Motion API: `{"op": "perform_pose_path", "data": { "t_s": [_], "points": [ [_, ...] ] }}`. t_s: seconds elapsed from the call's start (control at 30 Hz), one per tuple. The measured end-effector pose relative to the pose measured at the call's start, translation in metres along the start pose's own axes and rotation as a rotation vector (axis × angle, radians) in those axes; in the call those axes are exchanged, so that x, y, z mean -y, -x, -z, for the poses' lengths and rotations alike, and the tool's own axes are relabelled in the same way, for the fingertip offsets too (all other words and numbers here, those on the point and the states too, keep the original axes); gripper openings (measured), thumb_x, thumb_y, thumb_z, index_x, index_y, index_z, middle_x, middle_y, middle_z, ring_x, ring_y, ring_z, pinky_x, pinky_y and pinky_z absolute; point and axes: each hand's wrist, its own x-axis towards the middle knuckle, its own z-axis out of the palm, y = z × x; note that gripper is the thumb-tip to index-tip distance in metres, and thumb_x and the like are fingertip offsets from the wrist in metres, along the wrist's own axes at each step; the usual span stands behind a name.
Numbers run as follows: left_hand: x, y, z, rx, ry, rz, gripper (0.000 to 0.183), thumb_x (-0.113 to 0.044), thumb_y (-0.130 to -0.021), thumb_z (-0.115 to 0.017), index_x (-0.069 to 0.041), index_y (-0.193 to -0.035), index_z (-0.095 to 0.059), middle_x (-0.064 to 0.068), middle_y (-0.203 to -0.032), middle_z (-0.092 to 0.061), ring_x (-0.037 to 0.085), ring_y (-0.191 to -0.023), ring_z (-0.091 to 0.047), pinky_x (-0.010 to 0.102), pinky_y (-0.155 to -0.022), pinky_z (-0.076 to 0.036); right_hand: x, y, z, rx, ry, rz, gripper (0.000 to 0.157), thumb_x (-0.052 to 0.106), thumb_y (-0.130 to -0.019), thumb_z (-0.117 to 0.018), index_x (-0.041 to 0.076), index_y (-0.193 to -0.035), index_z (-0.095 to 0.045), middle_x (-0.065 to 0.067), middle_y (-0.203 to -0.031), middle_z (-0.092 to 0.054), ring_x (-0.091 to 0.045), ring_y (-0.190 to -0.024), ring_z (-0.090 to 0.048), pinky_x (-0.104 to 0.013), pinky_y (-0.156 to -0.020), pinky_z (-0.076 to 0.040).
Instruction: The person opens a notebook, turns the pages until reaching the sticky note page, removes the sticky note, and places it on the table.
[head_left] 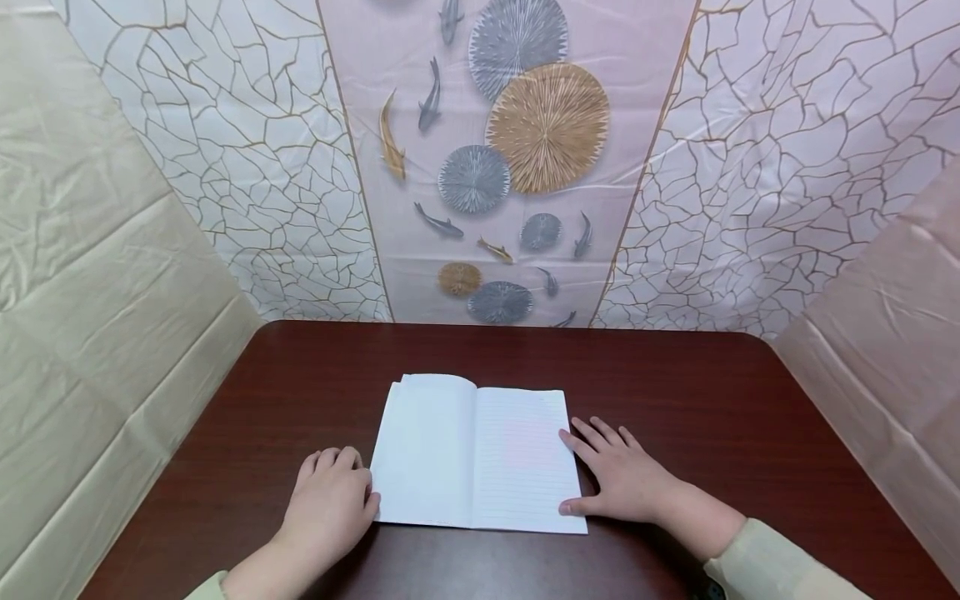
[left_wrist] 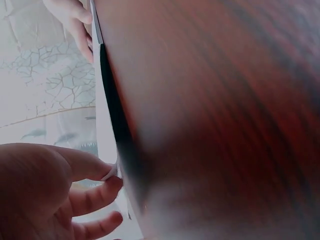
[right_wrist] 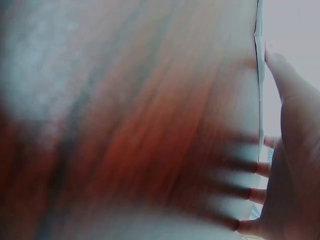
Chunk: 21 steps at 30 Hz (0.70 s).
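An open notebook [head_left: 525,467] lies on the table, its right page lined and its left page looking plain white. At the left page's lower outer edge is my left hand [head_left: 328,507]. The left wrist view shows that thumb [left_wrist: 85,164] and a fingertip pinching the paper edge, slightly bent there. My right hand [head_left: 626,477] rests at the opposite side with fingers spread. Its thumb and index finger overlap the right page's border, while the other fingertips [right_wrist: 257,195] reach down to the tabletop beside it.
The dark reddish-brown table [head_left: 675,383] has rounded far corners. Behind it hangs a patterned cloth [head_left: 480,242] with fish and round leaf shapes. Beige cloth [head_left: 90,333] closes off the left side, and a similar cloth [head_left: 892,333] the right.
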Motion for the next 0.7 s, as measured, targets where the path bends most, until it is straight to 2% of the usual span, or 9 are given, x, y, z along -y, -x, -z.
{"op": "perform_pose_path", "data": {
  "t_s": [0.17, 0.27, 0.7],
  "points": [
    [0.0013, 0.0016, -0.0005, 0.092, -0.027, -0.001, 0.025, -0.023, -0.083, -0.069, -0.018, -0.061, -0.058, 0.002, -0.088, -0.054, 0.033, -0.094, -0.052, 0.056, -0.097, -0.038, 0.0008, -0.0004, 0.0025, 0.013, 0.006, -0.005, 0.107, 0.088, -0.075, -0.049, 0.019, -0.155, -0.035, -0.013, -0.16, -0.029, -0.041, -0.145, -0.024, -0.069, -0.108, -0.023],
    [0.0018, 0.0013, -0.0007, 0.121, -0.047, -0.001, 0.025, -0.025, -0.082, -0.07, -0.017, -0.062, -0.06, 0.003, -0.087, -0.054, 0.032, -0.093, -0.052, 0.056, -0.096, -0.038, 0.0006, -0.001, 0.0036, 0.014, 0.013, -0.007, 0.107, 0.088, -0.075, -0.048, 0.019, -0.155, -0.035, -0.013, -0.16, -0.03, -0.042, -0.145, -0.025, -0.069, -0.108, -0.023],
    [0.0015, 0.0003, 0.0007, 0.156, -0.066, -0.008, 0.033, -0.03, -0.083, -0.072, -0.018, -0.058, -0.055, 0.003, -0.085, -0.053, 0.033, -0.092, -0.053, 0.057, -0.094, -0.039, 0.001, -0.001, 0.0034, 0.011, 0.018, -0.007, 0.108, 0.089, -0.074, -0.049, 0.018, -0.155, -0.036, -0.012, -0.159, -0.03, -0.042, -0.145, -0.025, -0.069, -0.108, -0.024]
  ]
}}
